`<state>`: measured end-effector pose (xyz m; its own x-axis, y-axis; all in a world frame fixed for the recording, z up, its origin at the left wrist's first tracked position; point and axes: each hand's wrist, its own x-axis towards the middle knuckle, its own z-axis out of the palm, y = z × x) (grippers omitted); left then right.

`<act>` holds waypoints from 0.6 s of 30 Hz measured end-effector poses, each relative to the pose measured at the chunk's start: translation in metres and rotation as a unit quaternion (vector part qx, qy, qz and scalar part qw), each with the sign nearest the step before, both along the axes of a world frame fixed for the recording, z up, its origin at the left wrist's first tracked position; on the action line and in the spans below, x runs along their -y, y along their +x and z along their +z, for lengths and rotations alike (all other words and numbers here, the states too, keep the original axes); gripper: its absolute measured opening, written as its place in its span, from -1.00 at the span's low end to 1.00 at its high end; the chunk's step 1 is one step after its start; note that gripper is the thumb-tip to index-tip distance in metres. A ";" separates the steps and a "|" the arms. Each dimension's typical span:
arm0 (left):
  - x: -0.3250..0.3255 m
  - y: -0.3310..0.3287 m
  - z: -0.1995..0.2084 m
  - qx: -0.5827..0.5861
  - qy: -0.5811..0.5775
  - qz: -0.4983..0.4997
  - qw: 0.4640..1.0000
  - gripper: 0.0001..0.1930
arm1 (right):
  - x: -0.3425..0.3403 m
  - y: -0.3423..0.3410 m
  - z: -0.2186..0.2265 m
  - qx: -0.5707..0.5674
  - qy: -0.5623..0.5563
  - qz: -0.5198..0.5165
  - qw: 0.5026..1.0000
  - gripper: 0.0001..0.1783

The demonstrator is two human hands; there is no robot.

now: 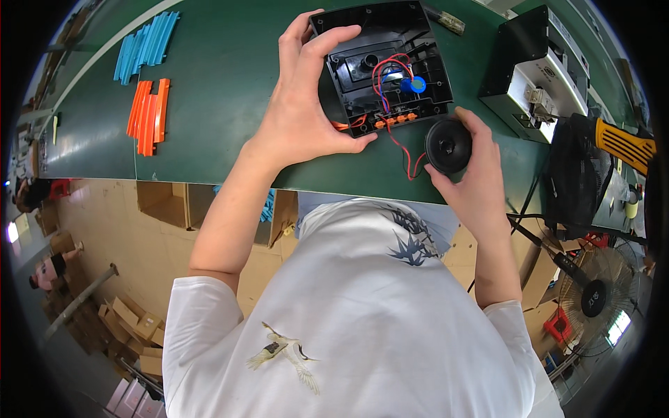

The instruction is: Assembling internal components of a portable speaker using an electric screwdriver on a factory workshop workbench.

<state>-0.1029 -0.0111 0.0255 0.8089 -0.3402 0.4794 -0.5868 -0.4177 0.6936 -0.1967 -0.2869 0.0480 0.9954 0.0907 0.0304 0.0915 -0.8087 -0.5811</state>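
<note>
My left hand (301, 104) grips a black plastic housing (380, 35) by its left side, fingers over the far edge and thumb at the near corner. The housing's open inside faces up. In it I see a blue cylindrical component (414, 85), red and blue wires (380, 76) and a row of orange connectors (396, 120) along the near edge. Between thumb and fingers, my right hand (477, 164) holds a round black speaker (448, 146), just off the housing's near right corner. A red wire (408, 157) loops from the housing to the speaker.
Blue strips (148, 45) and orange strips (148, 115) lie on the green table (216, 83) at the left. A black and silver machine (526, 76) stands right, near a yellow-handled tool (624, 145) and a black bag (575, 174). A fan (594, 296) is at the lower right.
</note>
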 end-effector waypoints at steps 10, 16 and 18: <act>0.024 -0.014 -0.004 -0.075 -0.026 -0.058 0.995 0.21 | 0.041 -0.013 0.019 -0.024 -0.078 -0.048 0.995 0.09; 0.024 -0.014 -0.022 -0.063 -0.033 -0.059 0.996 0.22 | 0.006 -0.029 0.032 0.080 0.084 -0.026 0.993 0.01; 0.025 -0.001 -0.033 -0.069 -0.048 -0.064 0.994 0.24 | -0.016 -0.027 0.033 0.080 0.117 0.001 0.990 -0.13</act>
<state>-0.1038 -0.0360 -0.0073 0.8221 -0.4022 0.4030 -0.5278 -0.2730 0.8043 -0.2238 -0.2706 0.0810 0.9759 0.0643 0.2087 0.1992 -0.6535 -0.7303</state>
